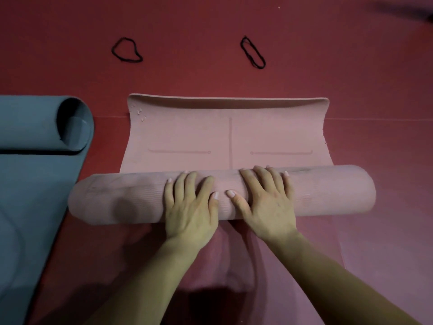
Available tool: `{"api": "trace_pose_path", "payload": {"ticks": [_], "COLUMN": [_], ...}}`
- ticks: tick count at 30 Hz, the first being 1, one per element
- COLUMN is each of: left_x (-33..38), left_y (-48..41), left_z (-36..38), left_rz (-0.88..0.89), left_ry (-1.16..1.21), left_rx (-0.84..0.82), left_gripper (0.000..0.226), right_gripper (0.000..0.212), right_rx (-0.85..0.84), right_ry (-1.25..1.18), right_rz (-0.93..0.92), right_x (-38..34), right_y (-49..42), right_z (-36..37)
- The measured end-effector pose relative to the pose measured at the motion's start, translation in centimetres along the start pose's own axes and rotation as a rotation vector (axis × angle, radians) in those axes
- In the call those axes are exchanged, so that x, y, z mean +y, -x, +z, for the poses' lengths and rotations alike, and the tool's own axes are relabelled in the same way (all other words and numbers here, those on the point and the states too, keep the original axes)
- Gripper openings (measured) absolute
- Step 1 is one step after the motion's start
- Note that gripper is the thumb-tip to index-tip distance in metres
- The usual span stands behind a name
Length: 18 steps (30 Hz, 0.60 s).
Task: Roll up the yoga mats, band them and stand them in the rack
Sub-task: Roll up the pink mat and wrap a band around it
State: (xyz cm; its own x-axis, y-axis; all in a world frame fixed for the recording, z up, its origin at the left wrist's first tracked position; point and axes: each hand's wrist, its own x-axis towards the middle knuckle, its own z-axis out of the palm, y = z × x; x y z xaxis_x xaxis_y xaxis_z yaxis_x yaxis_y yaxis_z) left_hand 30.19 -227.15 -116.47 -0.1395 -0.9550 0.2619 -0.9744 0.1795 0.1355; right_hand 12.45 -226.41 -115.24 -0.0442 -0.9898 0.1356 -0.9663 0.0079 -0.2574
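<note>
Left hand (190,202) and right hand (267,200) are pressed flat, fingers spread, on pink mat (117,198) | roll is laid on red floor (375,66), long axis left-right | flat end is pointed away, toward black bands (253,52).

Red floor (210,76), finely ribbed, fills the view. Faint straight seam (375,118) crosses it left to right. Tiny white speck (278,7) near top edge. Dark blurred shape (403,10) in top right corner, unidentifiable. Dark shadow (210,301) at bottom centre.
</note>
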Motion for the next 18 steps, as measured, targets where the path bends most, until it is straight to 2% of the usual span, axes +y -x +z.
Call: {"api": "trace_pose_path", "payload": {"ticks": [8,13,18], "left_x": [0.2,0.2,1.1], "left_y": [-2.4,-2.3,-2.5], "left_z": [-0.1,-0.2,0.6], "left_rz": [-0.015,-0.033,-0.095], "left_ry": [-0.045,0.008,-0.01], "left_rx": [-0.051,0.018,-0.015], "left_gripper": [0.04,0.042,0.046], "right_gripper": [0.066,0.066,0.066], "right_rx": [-0.053,-0.069,-0.155], "right_ry": [0.041,0.044,0.049], "right_rz": [-0.121,-0.122,-0.111], "right_x": [0.7,0.7,0.9], "right_y": [-1.8,-3.9,-4.4], "right_z": [-0.4,-0.4,-1.2]}}
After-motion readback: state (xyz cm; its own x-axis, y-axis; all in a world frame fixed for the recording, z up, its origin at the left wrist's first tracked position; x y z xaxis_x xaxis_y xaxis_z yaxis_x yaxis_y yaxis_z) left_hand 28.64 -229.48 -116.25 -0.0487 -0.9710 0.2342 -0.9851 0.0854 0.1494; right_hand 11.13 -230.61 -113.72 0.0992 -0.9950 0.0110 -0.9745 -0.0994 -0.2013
